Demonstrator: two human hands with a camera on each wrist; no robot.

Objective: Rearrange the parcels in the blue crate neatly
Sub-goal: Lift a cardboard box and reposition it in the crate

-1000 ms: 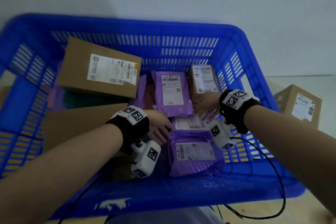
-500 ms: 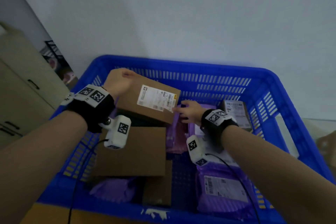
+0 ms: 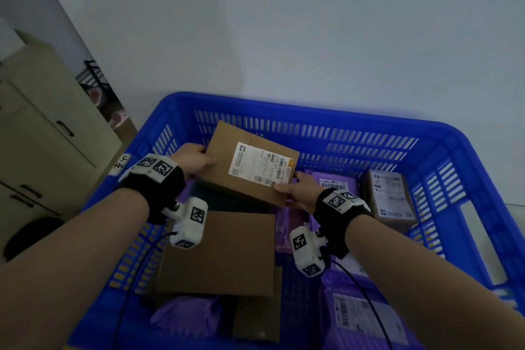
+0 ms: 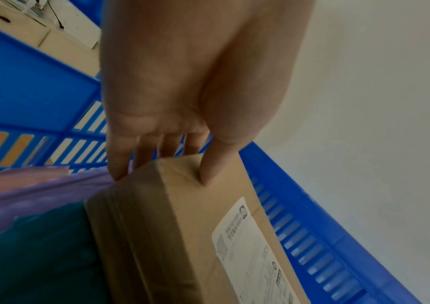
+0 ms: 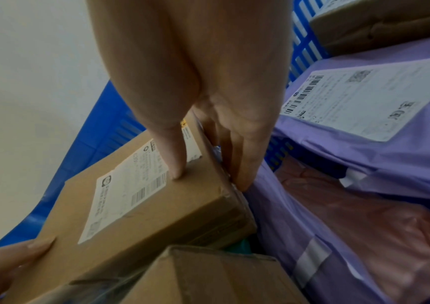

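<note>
A flat brown box (image 3: 227,167) (image 4: 182,226) (image 5: 151,211) with a white label lies tilted at the back left of the blue crate (image 3: 443,145). My left hand (image 3: 193,160) (image 4: 172,156) grips its left end, thumb on top and fingers down the side. My right hand (image 3: 298,189) (image 5: 208,156) grips its right end, thumb on the label edge, fingers along the side. A dark green parcel (image 3: 224,200) lies under the box. Purple mailer bags (image 3: 332,185) (image 5: 364,144) lie to the right.
A larger plain brown box (image 3: 221,253) lies in the crate's middle left, a small brown box (image 3: 255,318) in front of it. Another labelled box (image 3: 389,196) leans at the right wall. More purple bags (image 3: 363,318) fill the front. A beige cabinet (image 3: 42,150) stands left.
Both hands left the purple bags at the crate's right side and moved to the back left. They now hold the labelled brown box at both ends. The head view tilted up.
</note>
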